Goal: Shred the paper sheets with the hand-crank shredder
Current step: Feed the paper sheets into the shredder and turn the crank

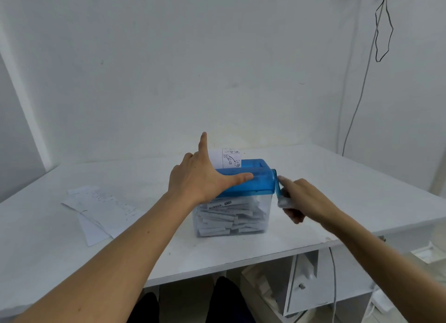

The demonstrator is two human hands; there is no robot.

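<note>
The hand-crank shredder [253, 177] has a blue top and stands on a clear bin [231, 217] packed with paper strips, in the middle of the white table. A printed paper sheet [226, 158] sticks upright out of its slot. My left hand [200, 175] lies flat on the blue top's left side, thumb along the front, index finger raised beside the sheet. My right hand [299, 199] grips the blurred blue crank handle [280, 192] on the shredder's right side.
A small pile of loose paper sheets [96, 209] lies on the table [72, 250] to the left. The table's front edge runs just below the bin. A white drawer unit [304, 284] stands under the table at right; cables hang on the right wall.
</note>
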